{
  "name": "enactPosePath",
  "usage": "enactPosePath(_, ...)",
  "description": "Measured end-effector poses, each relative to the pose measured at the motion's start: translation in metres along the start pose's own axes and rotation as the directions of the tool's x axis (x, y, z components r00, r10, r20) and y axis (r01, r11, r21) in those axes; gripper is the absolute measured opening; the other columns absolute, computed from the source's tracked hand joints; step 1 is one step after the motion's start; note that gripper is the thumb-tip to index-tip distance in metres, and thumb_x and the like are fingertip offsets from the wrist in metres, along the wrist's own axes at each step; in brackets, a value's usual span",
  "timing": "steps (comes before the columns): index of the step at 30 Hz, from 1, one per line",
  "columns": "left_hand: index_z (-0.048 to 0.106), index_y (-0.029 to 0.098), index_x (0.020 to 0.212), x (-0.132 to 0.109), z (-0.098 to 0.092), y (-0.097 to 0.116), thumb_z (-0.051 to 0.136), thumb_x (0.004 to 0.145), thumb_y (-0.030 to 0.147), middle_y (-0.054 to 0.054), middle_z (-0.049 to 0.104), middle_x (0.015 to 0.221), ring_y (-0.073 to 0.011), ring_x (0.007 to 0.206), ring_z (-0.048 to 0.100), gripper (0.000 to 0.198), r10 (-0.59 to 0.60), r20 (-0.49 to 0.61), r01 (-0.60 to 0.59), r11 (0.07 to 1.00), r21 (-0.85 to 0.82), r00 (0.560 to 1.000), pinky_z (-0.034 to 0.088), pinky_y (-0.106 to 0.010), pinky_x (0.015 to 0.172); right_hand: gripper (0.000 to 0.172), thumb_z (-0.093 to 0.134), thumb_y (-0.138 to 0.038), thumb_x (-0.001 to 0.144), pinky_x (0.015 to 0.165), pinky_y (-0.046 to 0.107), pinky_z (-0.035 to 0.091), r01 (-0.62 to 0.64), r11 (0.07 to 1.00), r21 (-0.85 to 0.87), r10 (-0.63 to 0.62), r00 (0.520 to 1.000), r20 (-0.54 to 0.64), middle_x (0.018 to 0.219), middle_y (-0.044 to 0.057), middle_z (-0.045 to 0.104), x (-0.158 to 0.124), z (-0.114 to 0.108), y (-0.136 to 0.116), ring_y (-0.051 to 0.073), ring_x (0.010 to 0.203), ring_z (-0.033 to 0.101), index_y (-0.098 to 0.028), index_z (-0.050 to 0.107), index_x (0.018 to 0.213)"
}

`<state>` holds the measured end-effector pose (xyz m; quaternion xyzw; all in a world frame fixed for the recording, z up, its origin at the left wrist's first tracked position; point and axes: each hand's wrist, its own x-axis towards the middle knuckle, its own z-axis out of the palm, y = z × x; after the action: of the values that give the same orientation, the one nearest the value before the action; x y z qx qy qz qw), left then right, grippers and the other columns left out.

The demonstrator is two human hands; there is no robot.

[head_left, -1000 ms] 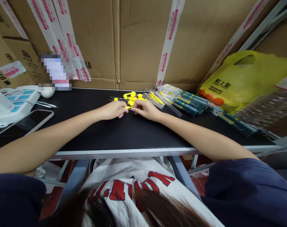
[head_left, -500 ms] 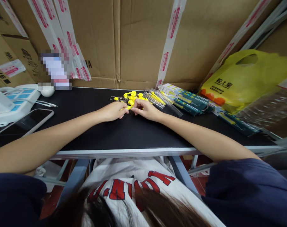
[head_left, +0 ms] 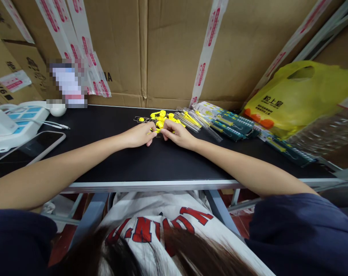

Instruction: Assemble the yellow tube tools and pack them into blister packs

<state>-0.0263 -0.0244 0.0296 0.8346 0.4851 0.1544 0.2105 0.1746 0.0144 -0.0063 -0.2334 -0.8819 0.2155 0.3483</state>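
Observation:
My left hand (head_left: 139,135) is closed in a pinch on a small yellow plastic piece (head_left: 157,131), which points toward the other hand. Facing it, my right hand (head_left: 178,135) has thumb and fingertips pressed together at the piece's far end; whatever is between them is too small to make out. Just behind both hands lies a loose pile of yellow plastic parts (head_left: 161,114). Thin metal wire hooks (head_left: 139,119) lie at its left side. To the right are clear plastic tubes (head_left: 188,119), some with yellow parts in them.
Printed green-and-white packages (head_left: 231,124) are stacked right of the tubes, beside a yellow plastic bag (head_left: 291,96). A phone (head_left: 27,151) and a white power strip (head_left: 21,134) with cables occupy the left. Large cardboard boxes (head_left: 174,50) stand along the black table's (head_left: 162,165) back edge.
My hands have drawn slightly apart at the fingertips, and a thin, short line now shows below them. The pile, tubes and packages are unmoved.

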Motion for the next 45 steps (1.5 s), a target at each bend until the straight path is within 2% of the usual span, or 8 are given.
enactPosePath(6,0.041,0.021,0.088,0.000,0.003,0.002,0.043,0.093,0.020,0.005,0.060,0.055,-0.0088,0.044,0.044,0.005,-0.015,0.021,0.019,0.983,-0.182,1.000,0.030,-0.020,0.048,0.041,0.045,-0.059,0.096,0.059,0.030,0.038,-0.003,1.000,0.023,0.004,0.999,-0.040,0.059,-0.002,0.057,-0.001,0.002,-0.002,0.014,0.056,0.048,-0.024,0.042,0.075)
enactPosePath(14,0.035,0.023,0.089,-0.003,0.008,0.014,0.040,0.096,0.019,0.008,0.057,0.056,-0.0063,0.037,0.034,0.010,-0.136,0.083,0.156,0.927,-0.342,0.987,0.025,-0.018,0.038,0.037,0.049,-0.054,0.095,0.060,0.030,0.038,-0.006,1.000,0.014,0.007,0.996,-0.088,0.057,-0.002,0.057,-0.001,0.003,-0.005,0.015,0.056,0.046,-0.023,0.044,0.075)
enactPosePath(22,0.034,0.023,0.085,-0.002,0.015,0.010,0.040,0.094,0.019,0.009,0.055,0.052,-0.0075,0.041,0.039,0.012,-0.048,0.004,0.047,0.954,-0.295,0.999,0.030,-0.019,0.047,0.043,0.048,-0.061,0.094,0.059,0.030,0.040,-0.041,0.999,0.026,0.043,0.994,-0.103,0.056,-0.002,0.054,0.002,0.004,-0.006,0.014,0.053,0.044,-0.024,0.042,0.073)
enactPosePath(27,0.036,0.023,0.081,-0.006,0.015,0.012,0.041,0.094,0.019,0.007,0.055,0.053,-0.0111,0.050,0.048,0.014,-0.008,-0.075,-0.004,0.987,-0.160,0.997,0.036,-0.024,0.059,0.045,0.047,-0.063,0.093,0.059,0.030,0.039,-0.031,1.000,-0.002,0.031,0.992,-0.124,0.057,-0.002,0.052,0.002,0.005,-0.007,0.014,0.054,0.044,-0.023,0.043,0.073)
enactPosePath(31,0.034,0.023,0.077,-0.006,0.014,0.015,0.042,0.094,0.019,0.006,0.051,0.053,-0.0119,0.051,0.049,0.020,-0.029,-0.117,0.018,0.995,-0.093,0.993,0.034,-0.026,0.058,0.047,0.045,-0.066,0.092,0.060,0.031,0.038,-0.022,1.000,-0.005,0.022,0.991,-0.128,0.058,-0.002,0.052,0.001,0.005,-0.008,0.014,0.056,0.044,-0.024,0.043,0.073)
enactPosePath(38,0.036,0.022,0.077,-0.002,0.018,0.012,0.036,0.098,0.024,0.007,0.044,0.053,-0.0088,0.043,0.040,0.021,-0.139,-0.019,0.129,0.956,-0.264,0.990,0.033,-0.022,0.050,0.047,0.045,-0.068,0.092,0.058,0.031,0.038,-0.040,0.999,0.007,0.040,0.994,-0.098,0.058,-0.002,0.053,0.001,0.005,-0.009,0.014,0.053,0.043,-0.024,0.041,0.073)
enactPosePath(43,0.041,0.021,0.074,-0.003,0.018,0.013,0.048,0.091,0.018,0.002,0.051,0.062,-0.0127,0.058,0.048,0.018,0.006,-0.184,-0.013,0.999,-0.038,0.983,0.035,-0.025,0.060,0.043,0.049,-0.061,0.093,0.058,0.031,0.039,-0.025,1.000,0.019,0.027,0.994,-0.108,0.057,-0.003,0.052,0.000,0.006,-0.008,0.014,0.053,0.048,-0.024,0.040,0.072)
enactPosePath(45,0.042,0.020,0.074,-0.004,0.018,0.016,0.048,0.092,0.017,0.003,0.049,0.061,-0.0120,0.056,0.047,0.019,-0.008,-0.172,-0.004,0.998,-0.070,0.985,0.034,-0.025,0.057,0.043,0.051,-0.060,0.093,0.057,0.030,0.040,-0.016,0.999,0.045,0.021,0.993,-0.113,0.057,-0.004,0.052,0.000,0.006,-0.008,0.013,0.053,0.050,-0.024,0.040,0.073)
